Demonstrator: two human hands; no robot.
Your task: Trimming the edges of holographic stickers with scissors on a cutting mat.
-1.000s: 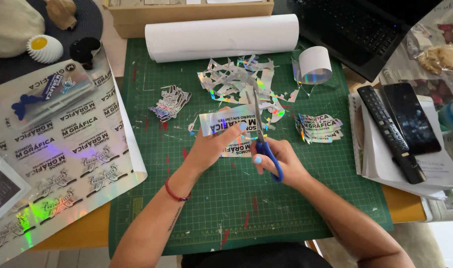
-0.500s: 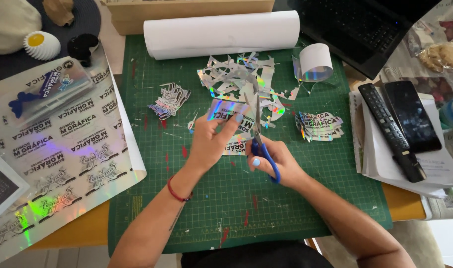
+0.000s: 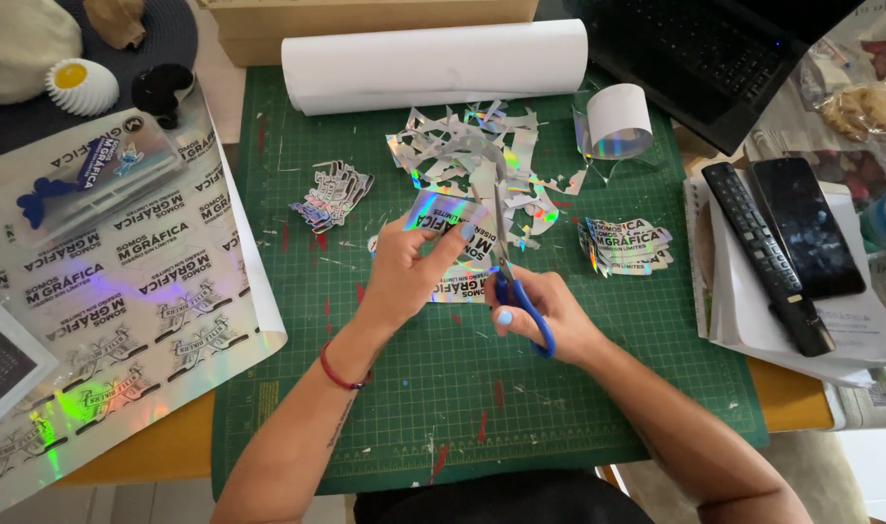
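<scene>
My left hand (image 3: 404, 277) pinches a small holographic sticker piece (image 3: 443, 212) with black lettering, held just above the green cutting mat (image 3: 385, 388). My right hand (image 3: 549, 315) grips blue-handled scissors (image 3: 513, 272); their blades point away from me and run along the piece's right edge. A red band circles my left wrist. Behind the hands lies a heap of shiny offcuts (image 3: 472, 155). Two small stacks of cut stickers rest on the mat, one at the left (image 3: 331, 199) and one at the right (image 3: 629, 245).
A large holographic sticker sheet (image 3: 123, 291) covers the table at left. A white roll (image 3: 433, 63) and a small shiny roll (image 3: 615, 121) lie at the mat's far edge. To the right are a remote (image 3: 765, 257), a phone (image 3: 806, 225) on papers, and a laptop (image 3: 714, 49).
Both hands have shifted slightly away from me with the sticker piece, which has tilted and now flashes rainbow colour. The scissors have advanced along its right edge.
</scene>
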